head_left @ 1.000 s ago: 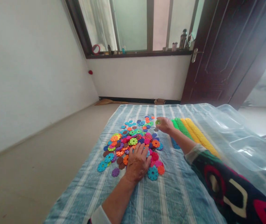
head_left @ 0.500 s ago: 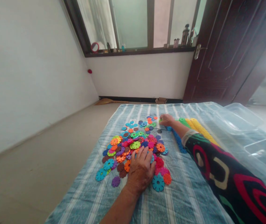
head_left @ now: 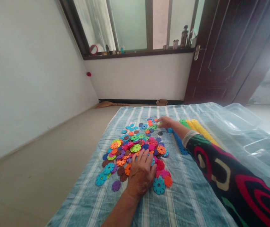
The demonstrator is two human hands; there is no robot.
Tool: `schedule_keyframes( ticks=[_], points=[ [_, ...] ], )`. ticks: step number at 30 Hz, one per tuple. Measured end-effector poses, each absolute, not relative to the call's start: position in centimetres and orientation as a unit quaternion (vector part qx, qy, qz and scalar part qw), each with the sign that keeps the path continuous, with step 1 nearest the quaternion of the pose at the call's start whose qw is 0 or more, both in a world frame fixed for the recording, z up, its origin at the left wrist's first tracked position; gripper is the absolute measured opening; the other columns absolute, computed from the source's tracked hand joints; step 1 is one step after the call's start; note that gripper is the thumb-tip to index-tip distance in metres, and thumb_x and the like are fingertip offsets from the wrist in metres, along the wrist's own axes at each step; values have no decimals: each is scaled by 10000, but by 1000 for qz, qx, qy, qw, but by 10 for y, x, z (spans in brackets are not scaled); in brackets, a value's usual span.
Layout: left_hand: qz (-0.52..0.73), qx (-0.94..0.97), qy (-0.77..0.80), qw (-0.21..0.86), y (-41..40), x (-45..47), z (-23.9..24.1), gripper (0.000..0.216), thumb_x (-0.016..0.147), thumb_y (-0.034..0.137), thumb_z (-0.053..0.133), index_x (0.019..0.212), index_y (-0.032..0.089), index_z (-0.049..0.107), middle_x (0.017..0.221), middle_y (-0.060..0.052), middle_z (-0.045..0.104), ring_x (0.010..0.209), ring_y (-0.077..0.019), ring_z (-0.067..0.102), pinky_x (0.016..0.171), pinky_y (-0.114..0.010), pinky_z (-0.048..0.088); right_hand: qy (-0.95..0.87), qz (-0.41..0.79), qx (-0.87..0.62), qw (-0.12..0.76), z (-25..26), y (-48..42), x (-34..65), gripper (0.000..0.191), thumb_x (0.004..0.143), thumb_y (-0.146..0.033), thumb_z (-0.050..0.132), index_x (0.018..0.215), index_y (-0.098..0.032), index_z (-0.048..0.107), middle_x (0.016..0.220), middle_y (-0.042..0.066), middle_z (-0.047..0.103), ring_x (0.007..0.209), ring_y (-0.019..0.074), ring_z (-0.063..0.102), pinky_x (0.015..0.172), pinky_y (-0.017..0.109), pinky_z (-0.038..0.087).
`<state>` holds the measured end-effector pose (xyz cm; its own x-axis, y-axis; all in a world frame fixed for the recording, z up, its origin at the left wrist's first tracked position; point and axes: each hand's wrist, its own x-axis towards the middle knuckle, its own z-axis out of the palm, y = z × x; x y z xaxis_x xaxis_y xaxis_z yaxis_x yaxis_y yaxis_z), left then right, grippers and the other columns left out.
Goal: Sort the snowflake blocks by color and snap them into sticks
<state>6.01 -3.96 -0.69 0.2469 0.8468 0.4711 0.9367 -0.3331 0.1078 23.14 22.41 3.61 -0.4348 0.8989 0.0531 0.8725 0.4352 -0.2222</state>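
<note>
Slotted plastic discs in many colours lie heaped on a striped blue-and-white cloth [head_left: 184,195]. My left hand [head_left: 141,173] rests palm down on the near side of the heap, fingers stretched over the discs. Close by are a lime green disc [head_left: 135,148], an orange disc [head_left: 161,149] and a large blue disc [head_left: 159,185]. Farther back, my right hand [head_left: 165,122] reaches to the small spread of discs at the far end. Its fingers point left and look apart, with a yellow-green disc [head_left: 159,125] just under the fingertips.
Right of the heap lie a blue row of discs [head_left: 179,143] and a yellow row [head_left: 203,132], with a green row [head_left: 184,123] partly behind my forearm. Clear plastic containers [head_left: 241,121] sit at the right. A wall, windowsill and dark door stand beyond.
My right hand has moved slightly left, and its fingers now reach out past the yellow-green disc that was at their tips. My left hand stays on the heap. The view has shifted slightly.
</note>
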Motion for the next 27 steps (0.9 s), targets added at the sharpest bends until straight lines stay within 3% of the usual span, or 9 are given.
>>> schedule_keyframes(
  ticks=[4,10,19,27],
  points=[
    [-222,-784,-573,91,-40,60,-4,375,873,328,503,1210,191,594,1303,-113,584,1236,-297,488,1027,-531,364,-852,77,-514,68,32,221,228,288,714,-198,612,958,-263,750,985,21,724,927,190,637,765,219,436],
    [-217,-788,-571,81,-41,60,-2,373,872,328,505,1207,191,597,1312,-117,577,1243,-299,482,1023,-541,370,-847,65,-523,70,29,221,228,290,707,-167,586,930,-236,756,949,45,726,915,194,638,741,216,432],
    [-228,-780,-578,77,-41,61,-1,372,873,323,500,1203,179,595,1296,-112,590,1229,-291,493,1036,-526,356,-837,65,-531,112,40,202,217,355,776,-228,598,1118,-239,693,1205,70,649,1096,237,584,872,269,427],
    [-231,-767,-592,84,-42,65,0,340,844,311,543,1138,155,612,1225,-123,621,1163,-290,526,1006,-502,384,-822,116,-535,154,31,129,189,218,829,-297,544,915,-223,730,961,76,719,938,233,645,772,270,449]
  ],
)
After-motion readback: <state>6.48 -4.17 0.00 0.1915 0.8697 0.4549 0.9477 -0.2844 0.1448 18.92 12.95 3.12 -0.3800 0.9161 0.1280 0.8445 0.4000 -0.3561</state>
